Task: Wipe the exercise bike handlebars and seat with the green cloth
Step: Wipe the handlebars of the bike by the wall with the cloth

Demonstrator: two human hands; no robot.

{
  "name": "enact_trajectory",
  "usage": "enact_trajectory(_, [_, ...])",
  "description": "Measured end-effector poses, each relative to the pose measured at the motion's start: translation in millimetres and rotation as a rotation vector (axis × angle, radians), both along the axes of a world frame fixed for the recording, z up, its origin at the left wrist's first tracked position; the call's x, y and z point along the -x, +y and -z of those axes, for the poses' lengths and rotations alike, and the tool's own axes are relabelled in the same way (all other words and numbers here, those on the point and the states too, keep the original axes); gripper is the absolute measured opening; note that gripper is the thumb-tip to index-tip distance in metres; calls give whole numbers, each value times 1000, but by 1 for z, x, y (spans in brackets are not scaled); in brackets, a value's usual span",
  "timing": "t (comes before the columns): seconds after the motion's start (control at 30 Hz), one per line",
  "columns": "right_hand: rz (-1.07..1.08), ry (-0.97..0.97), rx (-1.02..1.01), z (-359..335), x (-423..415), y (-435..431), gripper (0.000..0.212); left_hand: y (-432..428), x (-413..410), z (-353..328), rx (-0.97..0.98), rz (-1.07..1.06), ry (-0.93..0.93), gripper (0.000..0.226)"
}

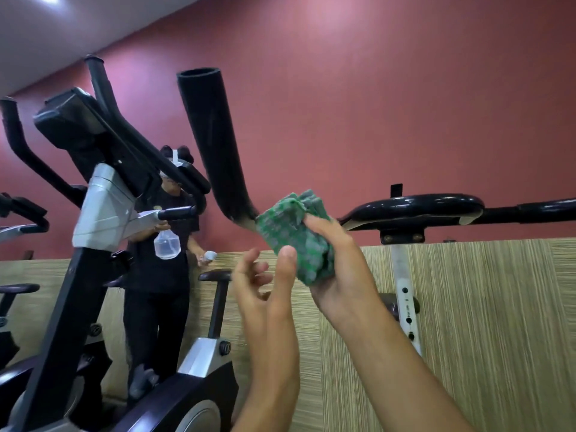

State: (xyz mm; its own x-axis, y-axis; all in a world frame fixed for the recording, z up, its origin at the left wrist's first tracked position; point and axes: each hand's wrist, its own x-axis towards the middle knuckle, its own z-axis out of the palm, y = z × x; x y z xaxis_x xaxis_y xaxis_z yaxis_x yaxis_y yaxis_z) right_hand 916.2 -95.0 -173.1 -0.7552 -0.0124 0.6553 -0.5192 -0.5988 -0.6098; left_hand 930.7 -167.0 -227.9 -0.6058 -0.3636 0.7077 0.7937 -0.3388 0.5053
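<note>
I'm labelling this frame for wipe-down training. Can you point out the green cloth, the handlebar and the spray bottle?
green cloth (296, 235), head view, middle of the bunched cloth.
handlebar (215, 141), head view, upright foam grip.
spray bottle (167, 245), head view, clear body.

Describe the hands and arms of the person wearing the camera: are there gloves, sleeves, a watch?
Both are bare. The left hand and right hand wear no gloves, rings or watch that the picture shows. Both forearms are uncovered down to the bottom edge of the picture, with no sleeve in sight. Fingernails look short and unpainted.
</note>
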Motion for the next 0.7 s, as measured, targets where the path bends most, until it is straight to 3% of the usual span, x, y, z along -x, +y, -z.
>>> enact_trajectory(0.1, [34, -25, 11, 9, -2, 0, 16, 6, 5, -11, 30, 328, 38, 35])
enact_trajectory(0.17, [329, 27, -137, 11, -1, 0, 15, 8, 12, -16, -116, 439, -3, 25])
enact_trajectory(0.27, [985, 201, -572, 5, -14, 11, 21, 9, 26, -23, -261, 331, -81, 15])
enact_trajectory(0.33, [1161, 400, -557, -5, -39, 23, 18, 14, 34, -30, -249, 191, -104, 12])
enact_trajectory(0.43, [1321, 628, -353, -23, -68, 61, 16, 28, 45, -41, -116, 46, -128, 17])
enact_trajectory(0.5, [1473, 555, -368, -37, -68, 95, 13, 40, 53, -50, -16, -2, -106, 21])
enact_trajectory(0.57, [1543, 325, -451, -46, -58, 130, 19, 51, 62, -65, 40, -86, -88, 21])
enact_trajectory(0.63, [1385, 156, -481, -47, -47, 155, 33, 61, 75, -83, 125, -196, -97, 13])
enact_trajectory(0.7, [1207, 72, -499, -44, -35, 165, 54, 72, 86, -94, 221, -277, -108, 20])
